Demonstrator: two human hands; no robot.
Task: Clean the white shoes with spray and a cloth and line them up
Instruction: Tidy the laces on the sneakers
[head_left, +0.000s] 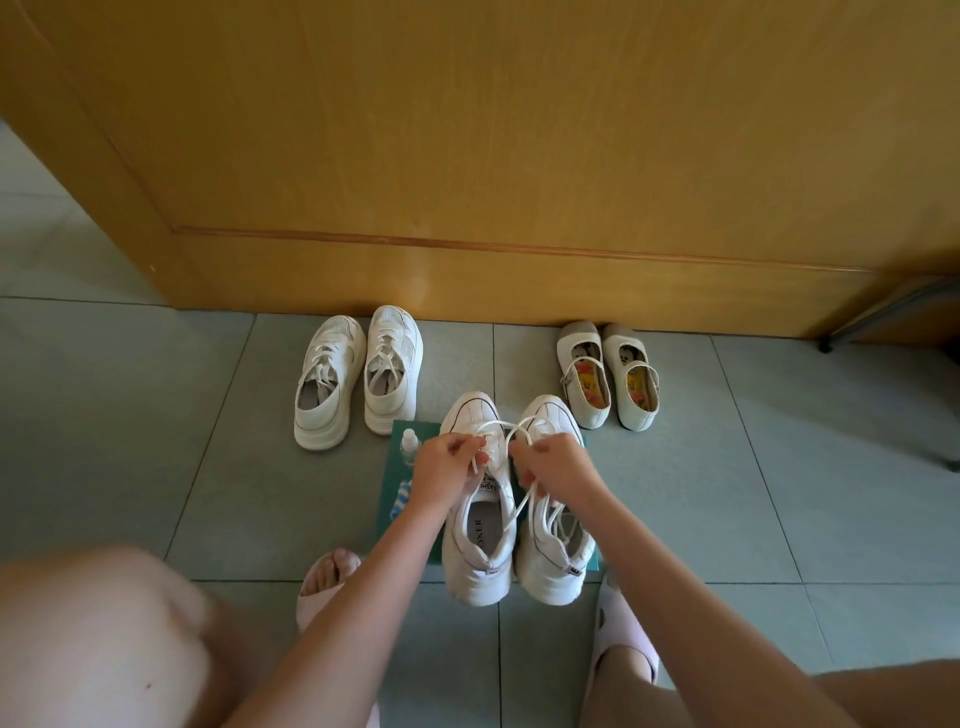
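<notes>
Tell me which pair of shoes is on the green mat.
The sneakers being laced, the nearest pair; the mesh sneakers and strap shoes stand on bare tile.

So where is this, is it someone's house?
Probably a home, just inside a doorway: a wooden door, a tiled floor, and pairs of shoes set on the floor against the door.

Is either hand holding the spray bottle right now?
No, the spray bottle lies on the green mat; the left hand and right hand pinch laces.
</notes>
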